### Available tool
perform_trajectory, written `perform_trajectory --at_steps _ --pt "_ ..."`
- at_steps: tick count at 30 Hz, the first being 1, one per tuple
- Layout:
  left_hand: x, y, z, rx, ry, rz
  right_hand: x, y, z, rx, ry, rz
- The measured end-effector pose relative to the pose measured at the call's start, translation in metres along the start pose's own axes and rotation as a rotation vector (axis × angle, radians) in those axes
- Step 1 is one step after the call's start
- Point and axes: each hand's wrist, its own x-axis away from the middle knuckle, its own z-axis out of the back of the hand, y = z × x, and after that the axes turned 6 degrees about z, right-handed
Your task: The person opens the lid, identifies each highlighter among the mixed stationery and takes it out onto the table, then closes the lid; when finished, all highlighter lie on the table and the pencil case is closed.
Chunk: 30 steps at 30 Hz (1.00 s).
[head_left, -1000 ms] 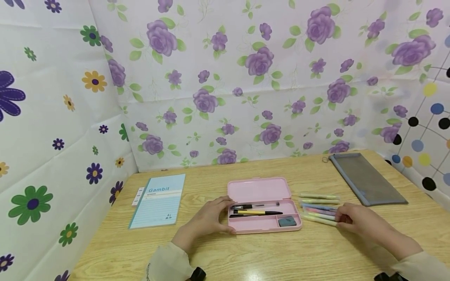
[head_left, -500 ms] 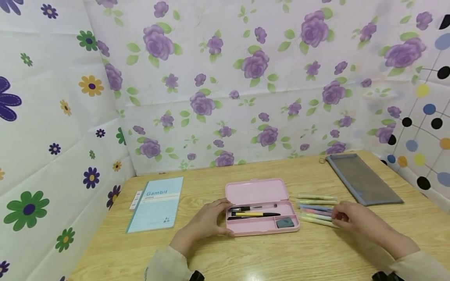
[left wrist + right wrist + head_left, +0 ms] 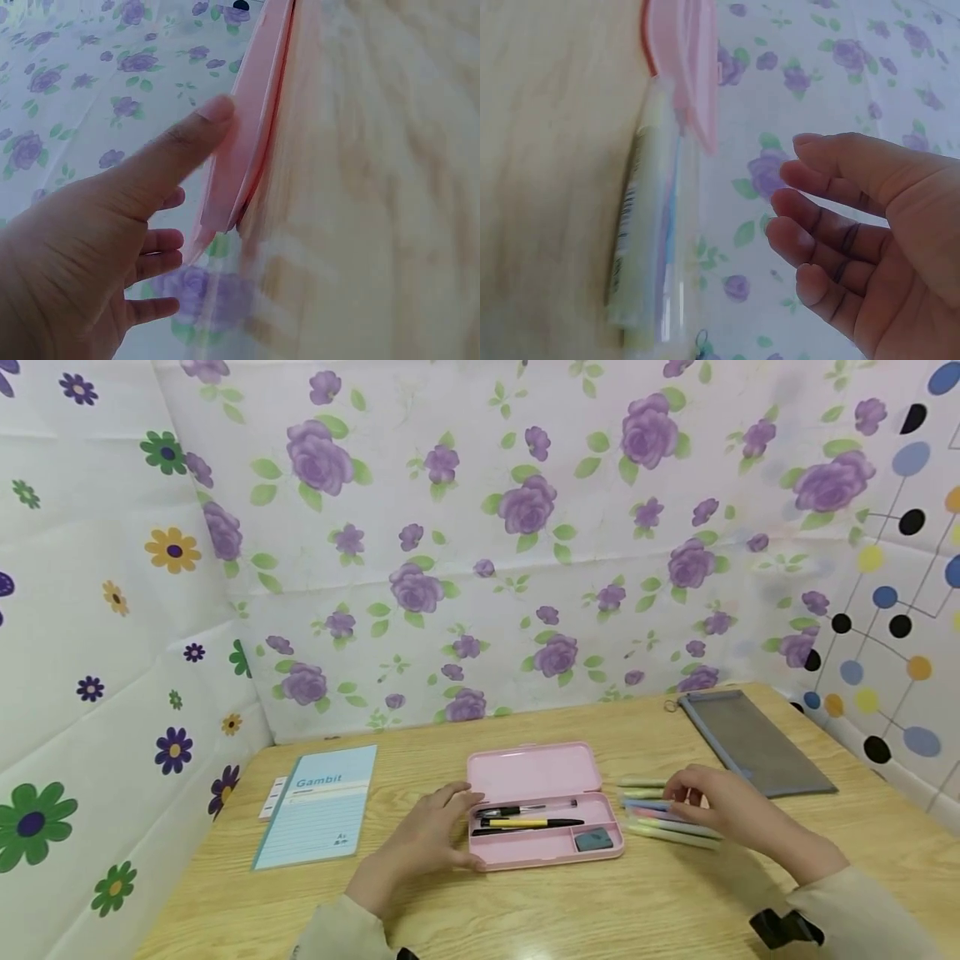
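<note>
An open pink pencil case (image 3: 536, 861) lies in the middle of the table. Inside are a black-and-clear pen (image 3: 510, 811), a yellow-and-black pen (image 3: 528, 822), another dark pen and a grey eraser (image 3: 594, 839). My left hand (image 3: 420, 835) holds the case's left end, thumb at the near corner and fingers at the far side; in the left wrist view its thumb touches the pink wall (image 3: 251, 97). Several pastel highlighters (image 3: 671, 836) lie in a row right of the case. Over them hovers my right hand (image 3: 731, 806), fingers loosely bent and holding nothing; the right wrist view shows a gap to the highlighters (image 3: 641, 225).
A light blue notebook (image 3: 318, 810) lies on the left, with a white card (image 3: 272, 797) peeking out under it. At the back right rests a grey mesh zip pouch (image 3: 757, 739). Flower-patterned cloth (image 3: 420, 652) hangs behind the table.
My right hand has come up off the right ends of the highlighters and shifted left and away from me. My left hand stays at the case. The head view has turned slightly right.
</note>
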Motion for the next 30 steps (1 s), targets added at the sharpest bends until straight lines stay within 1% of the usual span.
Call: perform_trajectory --at_steps 5,9,12,14,17,19,24,27,30 --pt "-0.004 -0.003 0.009 -0.004 0.064 -0.003 -0.012 -0.005 0.001 -0.040 0.011 0.004" --pt "-0.006 -0.005 0.015 0.043 0.081 0.012 -0.022 -0.006 -0.005 -0.090 0.008 0.009" --pt "-0.007 -0.006 0.017 0.129 0.067 0.069 -0.030 -0.005 -0.012 -0.146 -0.009 -0.003" --pt "-0.008 -0.006 0.016 0.208 0.059 0.118 -0.035 -0.005 -0.018 -0.182 -0.027 -0.019" --pt "-0.012 -0.005 0.014 0.325 0.053 0.165 -0.042 -0.004 -0.026 -0.228 -0.045 -0.051" --pt "-0.014 -0.004 0.011 0.385 0.051 0.178 -0.046 -0.004 -0.031 -0.248 -0.042 -0.071" --pt "-0.018 -0.006 0.003 0.513 0.023 0.178 -0.056 -0.005 -0.043 -0.315 -0.040 -0.113" --pt "-0.018 -0.006 -0.002 0.551 0.007 0.173 -0.060 -0.005 -0.050 -0.353 -0.041 -0.132" --pt "-0.018 -0.006 -0.006 0.555 0.011 0.168 -0.061 -0.005 -0.055 -0.371 -0.029 -0.157"
